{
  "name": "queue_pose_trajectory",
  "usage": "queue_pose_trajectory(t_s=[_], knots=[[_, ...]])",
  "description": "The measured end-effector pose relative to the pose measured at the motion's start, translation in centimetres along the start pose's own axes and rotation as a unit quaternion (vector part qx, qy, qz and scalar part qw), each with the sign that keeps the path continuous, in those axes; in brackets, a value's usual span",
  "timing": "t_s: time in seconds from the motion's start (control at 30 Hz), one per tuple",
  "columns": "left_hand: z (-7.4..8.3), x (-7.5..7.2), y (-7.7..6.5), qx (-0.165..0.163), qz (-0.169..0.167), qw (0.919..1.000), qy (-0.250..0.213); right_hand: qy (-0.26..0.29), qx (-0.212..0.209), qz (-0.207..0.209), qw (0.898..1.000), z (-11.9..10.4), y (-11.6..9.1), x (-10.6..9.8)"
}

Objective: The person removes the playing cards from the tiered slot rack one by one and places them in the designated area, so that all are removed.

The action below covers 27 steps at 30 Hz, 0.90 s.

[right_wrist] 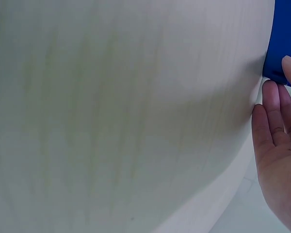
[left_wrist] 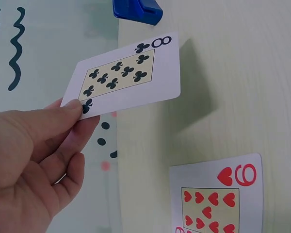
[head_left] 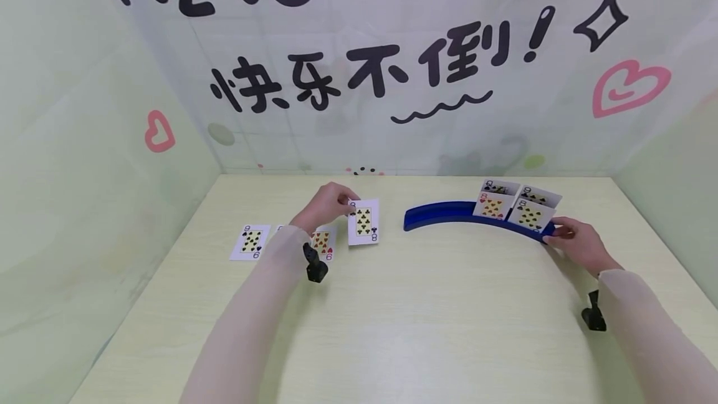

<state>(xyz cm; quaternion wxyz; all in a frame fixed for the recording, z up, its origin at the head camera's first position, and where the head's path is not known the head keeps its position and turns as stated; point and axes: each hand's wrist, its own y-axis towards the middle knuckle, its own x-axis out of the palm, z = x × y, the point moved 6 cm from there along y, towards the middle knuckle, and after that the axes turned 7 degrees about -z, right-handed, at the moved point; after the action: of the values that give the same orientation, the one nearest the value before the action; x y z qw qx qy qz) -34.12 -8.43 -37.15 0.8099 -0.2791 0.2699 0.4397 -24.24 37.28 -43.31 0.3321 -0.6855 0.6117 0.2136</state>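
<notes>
While our left hand [head_left: 330, 206] pinched the eight of clubs [head_left: 363, 222] by one corner, we held it clear of the table [head_left: 415, 304], near the flat nine of hearts [left_wrist: 211, 206]. Our right hand [head_left: 580, 244] pinched the right end of the blue card holder [head_left: 434, 212] between thumb and fingers. In that holder a red eight [head_left: 492, 206] and a black eight [head_left: 529, 216] stood before two taller-showing cards [head_left: 540, 196]. Leftmost lay a black nine [head_left: 251, 242]; beside it, our sleeve [head_left: 269, 285] covered what seemed another card.

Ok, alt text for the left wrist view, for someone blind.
A left hand pinches an eight of clubs near one corner, above a table. A nine of hearts lies at bottom right; a blue rack shows up top.
</notes>
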Motion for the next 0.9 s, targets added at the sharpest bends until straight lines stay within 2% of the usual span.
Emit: queue_pose_trajectory(t_s=[0.13, 0.4, 0.7, 0.9], knots=[[-0.8, 0.5, -0.2, -0.005, -0.007, 1.0000, -0.003, 0.003, 0.000, -0.001, 1.000, -0.1, -0.1, 0.0], [-1.7, 1.4, -0.3, -0.033, 0.008, 0.9994, 0.010, 0.000, -0.002, -0.001, 1.000, -0.2, -0.2, 0.0], [-2.5, 2.0, -0.5, -0.058, 0.038, 0.9959, 0.057, 0.008, 0.002, -0.004, 1.000, -0.2, 0.1, -0.1], [-3.3, 2.3, -0.4, -0.067, 0.036, 0.9945, 0.072, 0.008, 0.005, -0.004, 1.000, -0.1, 0.3, -0.2]])
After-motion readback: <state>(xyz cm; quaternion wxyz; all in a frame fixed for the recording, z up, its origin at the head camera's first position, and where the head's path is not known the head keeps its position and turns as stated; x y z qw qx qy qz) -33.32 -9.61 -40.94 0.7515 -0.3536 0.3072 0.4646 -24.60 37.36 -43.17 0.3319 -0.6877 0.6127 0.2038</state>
